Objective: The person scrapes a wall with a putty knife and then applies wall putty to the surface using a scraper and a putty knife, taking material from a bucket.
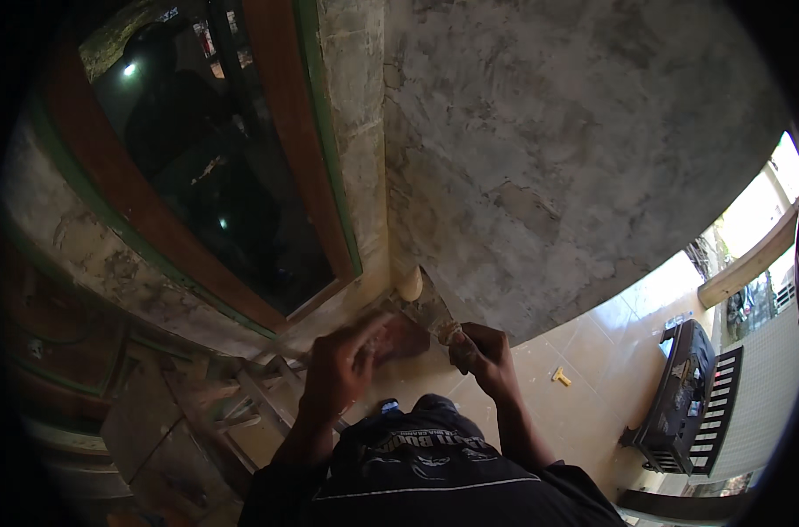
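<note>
Scraper (437,320) in my R hand (483,354), blade (429,306) betw. both hands, nr wall (575,149).
R grasps handle (449,332); L hand (345,362) curled at flat brown piece (404,340), can't tell if gripping; pale lump (411,285) by blade.

— What walls do we have around us?
— We face a mottled grey plaster wall (584,132) meeting a paler, narrow wall strip (354,97) at a corner; left of that strip we see a dark window (206,176) framed in brown wood with green edging
— And lower down?
— We look onto beige floor tiles (562,426), with dark slatted furniture (680,395) at the right and bright daylight glinting on the tiles
</note>
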Tool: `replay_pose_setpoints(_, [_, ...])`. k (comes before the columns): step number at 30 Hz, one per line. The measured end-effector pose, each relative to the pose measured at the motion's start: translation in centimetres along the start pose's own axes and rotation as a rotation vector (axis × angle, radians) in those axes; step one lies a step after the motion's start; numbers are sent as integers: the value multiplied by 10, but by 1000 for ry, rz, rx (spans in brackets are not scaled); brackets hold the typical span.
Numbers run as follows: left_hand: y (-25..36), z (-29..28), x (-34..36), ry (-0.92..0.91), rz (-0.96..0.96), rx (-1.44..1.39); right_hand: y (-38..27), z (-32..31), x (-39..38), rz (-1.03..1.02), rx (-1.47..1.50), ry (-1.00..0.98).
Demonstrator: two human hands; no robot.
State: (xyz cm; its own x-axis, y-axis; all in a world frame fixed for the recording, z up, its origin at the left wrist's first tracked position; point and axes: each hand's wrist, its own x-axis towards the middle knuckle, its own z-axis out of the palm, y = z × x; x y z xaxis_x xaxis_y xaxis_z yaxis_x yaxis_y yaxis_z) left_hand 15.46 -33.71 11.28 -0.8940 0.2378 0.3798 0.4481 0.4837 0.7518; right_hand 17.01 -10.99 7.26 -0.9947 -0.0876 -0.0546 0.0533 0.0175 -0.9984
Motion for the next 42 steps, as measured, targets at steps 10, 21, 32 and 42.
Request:
replay_pose_setpoints(10, [-42,-18,89,183,-561,-1036,-10,-2,123,-154,225,-10])
replay_pose_setpoints(21, [-24,24,138,58,-422,-709,-12,-1,197,-226,369,-21])
replay_pose_setpoints(32, [-29,8,192,314,374,439,-31,-1,223,-253,414,-24])
replay_pose_setpoints(42, [-31,-11,220,568,499,439,-53,34,241,-453,469,-24])
